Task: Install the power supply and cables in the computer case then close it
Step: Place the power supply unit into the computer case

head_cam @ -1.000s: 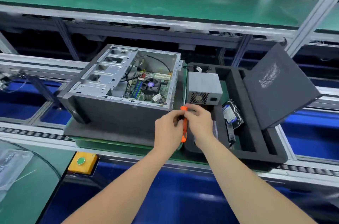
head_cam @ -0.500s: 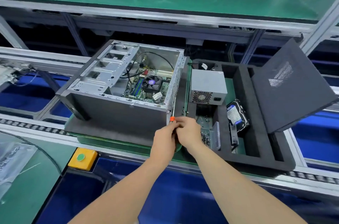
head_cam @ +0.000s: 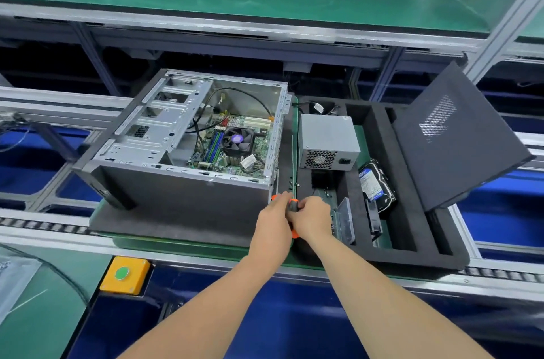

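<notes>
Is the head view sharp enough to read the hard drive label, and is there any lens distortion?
Head view: hard drive label too soft to read; wide-angle bending shows in the shelf edge and frame posts; lighting even, mild glare inside the computer case.

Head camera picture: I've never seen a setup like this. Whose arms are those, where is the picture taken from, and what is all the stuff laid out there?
There is no robot here. The two bare arms belong to a person, and the camera sits on that person's head, looking forward and down at the work.

On the conveyor lies an open computer case, on its side, so you see the green circuit board and its fan inside. To the right is a black foam tray. In it stands the grey power supply, not yet in the case, with a hard drive beside it. The dark side panel leans at the tray's right edge.

The left hand and right hand meet in front of the case and together hold an orange-and-black tool, probably a screwdriver; most of it is hidden. The yellow box carries a green button.
</notes>
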The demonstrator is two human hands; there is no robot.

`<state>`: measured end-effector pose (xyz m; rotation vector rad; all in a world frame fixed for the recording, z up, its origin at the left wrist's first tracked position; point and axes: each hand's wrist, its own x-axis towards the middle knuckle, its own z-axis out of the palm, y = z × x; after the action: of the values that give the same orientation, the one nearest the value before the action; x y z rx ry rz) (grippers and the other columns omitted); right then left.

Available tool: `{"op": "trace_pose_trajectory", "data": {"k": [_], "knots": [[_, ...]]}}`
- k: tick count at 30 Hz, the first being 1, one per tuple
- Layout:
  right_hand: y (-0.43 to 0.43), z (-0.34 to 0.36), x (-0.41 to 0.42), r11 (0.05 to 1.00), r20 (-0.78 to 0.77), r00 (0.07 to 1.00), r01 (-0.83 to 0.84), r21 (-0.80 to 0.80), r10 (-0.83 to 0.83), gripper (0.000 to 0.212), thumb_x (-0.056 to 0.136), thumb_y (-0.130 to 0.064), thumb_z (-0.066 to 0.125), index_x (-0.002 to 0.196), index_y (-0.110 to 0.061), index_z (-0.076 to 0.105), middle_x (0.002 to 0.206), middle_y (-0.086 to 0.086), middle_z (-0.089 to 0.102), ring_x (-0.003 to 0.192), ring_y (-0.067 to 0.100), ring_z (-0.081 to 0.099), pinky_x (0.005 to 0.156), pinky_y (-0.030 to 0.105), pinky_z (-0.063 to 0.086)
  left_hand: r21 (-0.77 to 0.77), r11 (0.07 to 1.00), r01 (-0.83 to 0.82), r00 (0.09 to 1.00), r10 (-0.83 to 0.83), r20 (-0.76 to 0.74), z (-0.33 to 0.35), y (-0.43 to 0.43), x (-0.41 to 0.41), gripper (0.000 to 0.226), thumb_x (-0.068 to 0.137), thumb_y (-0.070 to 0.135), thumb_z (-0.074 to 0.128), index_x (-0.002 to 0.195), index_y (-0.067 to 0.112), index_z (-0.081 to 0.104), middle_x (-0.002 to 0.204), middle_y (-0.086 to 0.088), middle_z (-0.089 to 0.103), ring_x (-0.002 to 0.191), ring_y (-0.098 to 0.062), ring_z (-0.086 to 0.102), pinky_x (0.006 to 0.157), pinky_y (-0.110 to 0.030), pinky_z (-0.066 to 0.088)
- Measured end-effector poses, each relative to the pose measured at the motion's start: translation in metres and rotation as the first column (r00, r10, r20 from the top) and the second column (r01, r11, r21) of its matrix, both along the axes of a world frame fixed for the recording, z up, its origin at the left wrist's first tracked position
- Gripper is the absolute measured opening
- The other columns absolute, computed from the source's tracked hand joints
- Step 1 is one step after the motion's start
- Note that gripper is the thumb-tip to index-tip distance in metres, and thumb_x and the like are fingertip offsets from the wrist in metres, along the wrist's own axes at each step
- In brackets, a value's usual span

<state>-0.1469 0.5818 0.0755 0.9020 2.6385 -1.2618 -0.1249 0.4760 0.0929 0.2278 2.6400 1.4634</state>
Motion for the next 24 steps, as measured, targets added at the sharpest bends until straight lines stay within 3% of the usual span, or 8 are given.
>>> {"op": "trace_pose_trajectory", "data": {"k": [3,6,8,10,12,17,20,24], "knots": [[-0.002,0.006,0.001,0.994,-0.032,0.998,0.045,-0.096,-0.048,0.021,0.088,-0.026,0.077,0.076,-0.011,0.069,0.071,0.000,0.064,0.067,0.017,0.057,0.052,0.027,0.039,0.023,1.000,0.018,1.000,-0.018,-0.012,0.004,0.003,-0.007,0.046,0.095,-0.006,0.039,0.131,0.016,0.057,0.110,-0.003,0.065,0.097,-0.025,0.063,0.084,-0.042,0.055],[-0.004,0.018,0.005,0.987,-0.120,0.990,0.060,-0.146,-0.077,0.010,0.090,-0.022,0.076,0.095,-0.015,0.071,0.083,-0.005,0.069,0.077,0.009,0.062,0.068,0.024,0.047,0.084,0.996,0.012,0.999,-0.009,-0.037,0.014,0.009,-0.010,0.041,0.102,0.001,0.038,0.137,0.018,0.054,0.118,0.011,0.057,0.101,-0.006,0.056,0.082,-0.016,0.047],[0.000,0.029,0.007,0.978,-0.185,0.972,0.110,-0.179,-0.143,0.009,0.090,-0.026,0.077,0.093,-0.019,0.071,0.081,-0.008,0.071,0.078,0.007,0.066,0.067,0.019,0.049,0.190,0.982,0.023,1.000,-0.023,0.000,0.025,0.015,-0.011,0.041,0.106,0.008,0.037,0.143,0.018,0.051,0.126,0.013,0.055,0.108,0.007,0.051,0.088,-0.004,0.038],[0.009,0.042,0.011,0.973,-0.235,0.952,0.157,-0.172,-0.195,0.010,0.089,-0.032,0.077,0.089,-0.025,0.070,0.080,-0.011,0.072,0.078,0.006,0.068,0.065,0.019,0.049,0.238,0.969,0.062,0.998,-0.059,-0.019,0.034,0.022,-0.014,0.042,0.108,0.013,0.037,0.148,0.017,0.047,0.136,0.010,0.054,0.124,0.002,0.048,0.105,-0.015,0.036],[0.023,0.053,0.016,0.968,-0.271,0.932,0.211,-0.139,-0.242,0.009,0.087,-0.036,0.077,0.088,-0.031,0.070,0.080,-0.014,0.072,0.077,0.001,0.067,0.061,0.016,0.046,0.252,0.959,0.131,0.991,-0.119,-0.063,0.042,0.030,-0.018,0.041,0.108,0.015,0.038,0.147,0.016,0.050,0.139,0.006,0.057,0.129,-0.006,0.050,0.111,-0.023,0.038],[0.075,0.068,0.026,0.934,-0.324,0.876,0.336,-0.117,-0.356,0.007,0.084,-0.026,0.078,0.091,-0.027,0.079,0.079,-0.010,0.076,0.083,0.011,0.073,0.077,0.030,0.058,0.241,0.916,0.321,0.947,-0.318,-0.053,0.048,0.060,-0.026,0.034,0.106,0.012,0.044,0.133,0.022,0.062,0.120,0.007,0.069,0.094,0.003,0.061,0.073,-0.002,0.039],[0.116,0.065,0.024,0.902,-0.303,0.853,0.426,-0.067,-0.425,0.015,0.085,-0.028,0.079,0.096,-0.019,0.082,0.086,-0.002,0.078,0.089,0.017,0.072,0.078,0.027,0.053,0.221,0.905,0.363,0.929,-0.370,-0.011,0.049,0.088,-0.032,0.031,0.105,0.013,0.046,0.129,0.023,0.063,0.118,0.010,0.068,0.094,-0.005,0.059,0.072,-0.006,0.039],[0.171,0.055,0.007,0.904,-0.251,0.875,0.427,-0.002,-0.414,0.024,0.088,-0.032,0.076,0.080,-0.010,0.080,0.071,0.010,0.074,0.075,0.032,0.065,0.068,0.035,0.054,0.182,0.927,0.328,0.936,-0.345,0.072,0.043,0.123,-0.049,0.029,0.104,0.016,0.046,0.123,0.026,0.065,0.118,0.009,0.067,0.094,-0.003,0.061,0.072,-0.008,0.043]]}}
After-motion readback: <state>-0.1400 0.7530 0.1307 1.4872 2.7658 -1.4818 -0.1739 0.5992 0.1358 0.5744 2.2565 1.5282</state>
